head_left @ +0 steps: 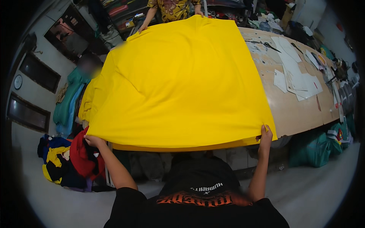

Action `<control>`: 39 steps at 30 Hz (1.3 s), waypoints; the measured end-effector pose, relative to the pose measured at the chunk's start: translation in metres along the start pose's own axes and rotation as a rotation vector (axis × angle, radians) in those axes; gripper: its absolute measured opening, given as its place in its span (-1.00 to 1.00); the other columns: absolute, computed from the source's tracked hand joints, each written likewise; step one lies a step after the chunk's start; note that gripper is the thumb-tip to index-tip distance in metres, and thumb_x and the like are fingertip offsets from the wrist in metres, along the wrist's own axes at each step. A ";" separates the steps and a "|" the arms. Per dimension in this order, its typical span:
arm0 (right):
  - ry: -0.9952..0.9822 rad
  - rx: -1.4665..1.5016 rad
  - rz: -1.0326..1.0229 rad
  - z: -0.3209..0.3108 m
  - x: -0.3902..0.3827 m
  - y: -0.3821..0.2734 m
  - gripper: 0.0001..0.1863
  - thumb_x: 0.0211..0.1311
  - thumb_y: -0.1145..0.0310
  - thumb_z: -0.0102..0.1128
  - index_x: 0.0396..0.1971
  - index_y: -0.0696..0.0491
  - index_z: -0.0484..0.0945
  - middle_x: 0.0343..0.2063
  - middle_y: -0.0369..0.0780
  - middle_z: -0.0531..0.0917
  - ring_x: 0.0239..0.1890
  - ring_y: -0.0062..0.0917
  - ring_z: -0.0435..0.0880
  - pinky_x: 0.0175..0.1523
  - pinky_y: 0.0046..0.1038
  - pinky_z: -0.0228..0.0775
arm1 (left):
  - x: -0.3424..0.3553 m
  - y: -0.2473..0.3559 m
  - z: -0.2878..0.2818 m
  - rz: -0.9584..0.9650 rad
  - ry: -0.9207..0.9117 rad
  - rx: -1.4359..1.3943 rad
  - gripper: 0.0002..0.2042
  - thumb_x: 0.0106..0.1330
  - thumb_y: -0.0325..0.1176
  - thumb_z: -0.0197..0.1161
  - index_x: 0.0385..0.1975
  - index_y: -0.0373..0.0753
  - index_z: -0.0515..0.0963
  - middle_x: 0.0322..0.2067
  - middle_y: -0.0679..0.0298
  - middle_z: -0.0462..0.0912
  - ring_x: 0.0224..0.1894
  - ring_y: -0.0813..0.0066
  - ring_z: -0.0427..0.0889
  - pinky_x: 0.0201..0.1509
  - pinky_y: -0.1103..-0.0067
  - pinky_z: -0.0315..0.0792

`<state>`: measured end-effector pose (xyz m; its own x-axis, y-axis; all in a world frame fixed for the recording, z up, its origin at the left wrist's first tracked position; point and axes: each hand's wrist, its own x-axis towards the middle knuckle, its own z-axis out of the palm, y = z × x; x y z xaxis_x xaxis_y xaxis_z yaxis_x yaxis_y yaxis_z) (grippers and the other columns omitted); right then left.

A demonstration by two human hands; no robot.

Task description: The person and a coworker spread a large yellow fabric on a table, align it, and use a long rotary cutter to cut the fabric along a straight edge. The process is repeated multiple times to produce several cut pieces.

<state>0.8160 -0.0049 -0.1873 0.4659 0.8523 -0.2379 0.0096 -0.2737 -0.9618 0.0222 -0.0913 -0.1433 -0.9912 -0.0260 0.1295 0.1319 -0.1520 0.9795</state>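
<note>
A big yellow cloth [178,83] is spread over the table [304,117]. At the table's near side, the cloth's left corner is pinched by the left hand [94,140], and a bit near its right corner by the right hand's fingers [267,133] (most cloth lies between them). Across the table, its far edge is held by another person's hands [142,29].

The left hand [92,140] and right hand [265,136] grip 2 near corners of yellow fabric [182,87] over a table [296,114].
</note>
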 end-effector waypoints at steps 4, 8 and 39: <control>-0.055 -0.056 0.020 0.021 -0.015 0.014 -0.69 0.51 0.23 0.03 -0.05 0.20 0.50 -0.46 -0.29 0.53 -0.56 -0.65 0.46 -0.52 -0.55 0.33 | -0.005 -0.016 0.000 -0.210 -0.213 -0.145 -0.49 0.60 -0.07 -0.20 0.21 -0.40 0.42 0.10 -0.02 0.59 0.07 0.04 0.64 0.12 0.28 0.54; -0.113 -0.085 0.118 0.024 -0.032 0.042 -0.68 0.51 0.23 0.01 -0.04 0.22 0.49 -0.48 -0.26 0.53 -0.61 -0.62 0.48 -0.55 -0.53 0.31 | -0.070 -0.082 -0.017 -0.451 -0.146 0.248 -0.35 0.52 0.02 0.07 0.39 -0.38 0.22 0.35 -0.02 0.33 0.35 0.13 0.37 0.35 0.31 0.31; -0.287 -0.629 -0.021 0.014 0.061 0.135 -0.34 0.45 0.07 0.03 0.36 0.21 0.26 0.10 0.12 0.54 -0.20 -0.21 0.69 -0.48 -0.39 0.57 | -0.214 -0.073 0.019 0.038 -0.130 0.902 -0.62 0.44 -0.08 0.07 -0.09 -0.32 0.56 -0.29 -0.16 0.69 -0.20 -0.22 0.65 -0.08 0.06 0.48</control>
<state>0.8335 0.0160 -0.3330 0.2083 0.9207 -0.3300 0.5677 -0.3885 -0.7258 0.2249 -0.0563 -0.2395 -0.9863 0.1051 0.1272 0.1646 0.6781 0.7163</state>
